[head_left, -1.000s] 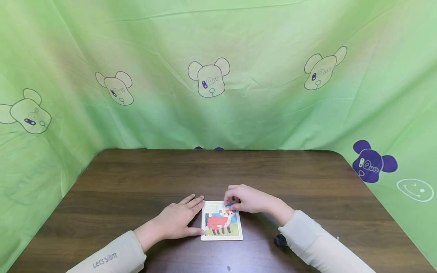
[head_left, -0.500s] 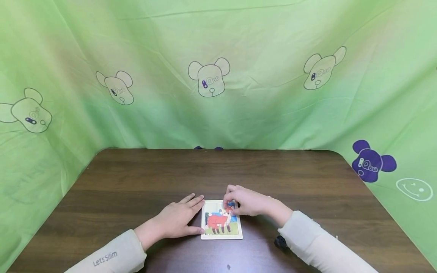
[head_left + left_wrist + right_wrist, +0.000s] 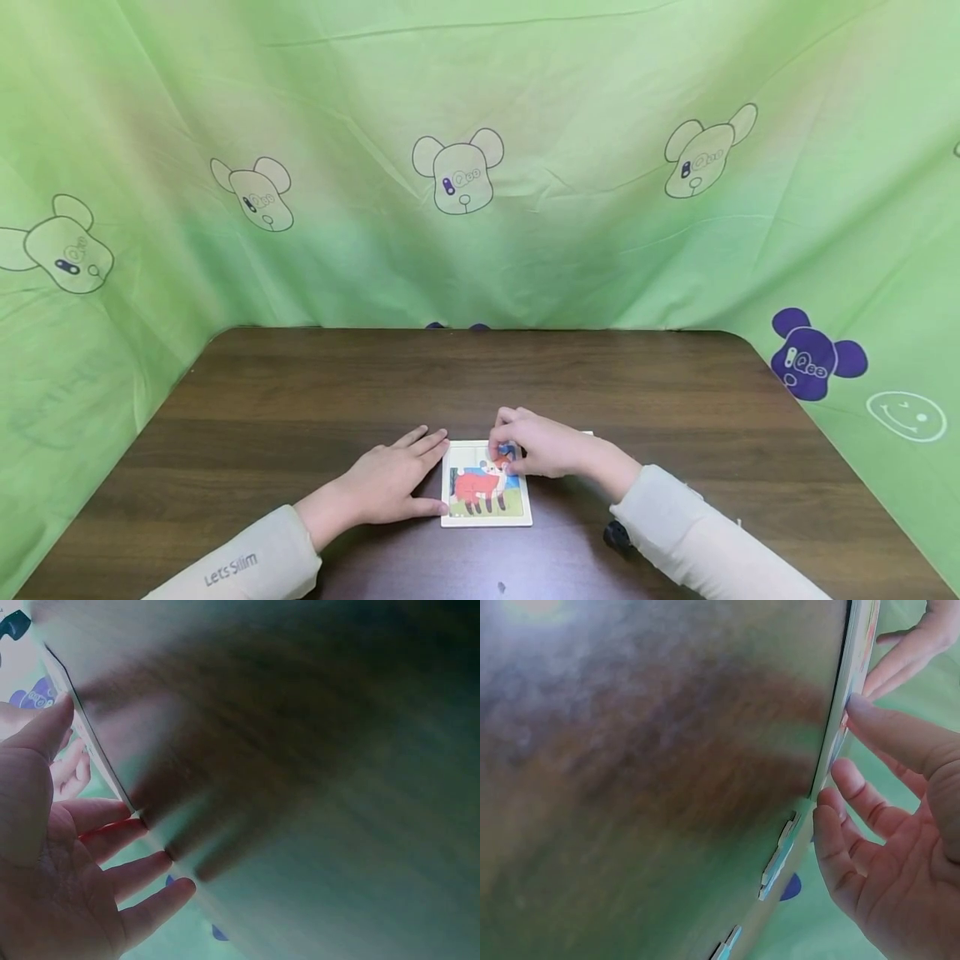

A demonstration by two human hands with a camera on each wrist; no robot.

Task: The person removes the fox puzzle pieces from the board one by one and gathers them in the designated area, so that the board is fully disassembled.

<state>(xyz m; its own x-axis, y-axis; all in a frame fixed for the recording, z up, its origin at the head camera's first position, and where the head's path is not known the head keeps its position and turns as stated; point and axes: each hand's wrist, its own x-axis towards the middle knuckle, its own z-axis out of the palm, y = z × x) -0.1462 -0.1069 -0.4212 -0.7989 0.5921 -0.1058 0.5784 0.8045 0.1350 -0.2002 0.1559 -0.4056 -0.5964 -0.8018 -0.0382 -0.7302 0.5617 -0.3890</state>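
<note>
One big green curtain (image 3: 337,83) hangs round three sides, printed with cartoon heads, and in front of it sits a brown wood-look table (image 3: 337,375). Two pale sleeves come in from the near side, the left one (image 3: 247,554) with lettering on it and the right one (image 3: 697,529) with some black thing (image 3: 617,536) tucked by the cuff.

Left hand (image 3: 382,482) is loose and spread, fingers straight, nothing held. Right hand (image 3: 547,442) is bent over, thumb and fingertips pinching something small.

Between them lies the board (image 3: 487,522), flat on the table, showing a red deer. Left thumb and a fingertip touch its left edge, thumb toward the near end, fingertip by the far corner, so it's basically braced there. I think its long side runs away from the person, but the angle squashes it.

Key bit imo: the piece (image 3: 506,454) in the right fingers, blue and orange, is at the board's far right corner, and a pale patch, bare backing I'd guess, is just left of it. Right hand is clearly the nearer one. Can't tell the piece's long axis or whether it's seated.

Smallest stuff: two loose pieces (image 3: 780,855) past the right fingertips, on the table, off the board.
</note>
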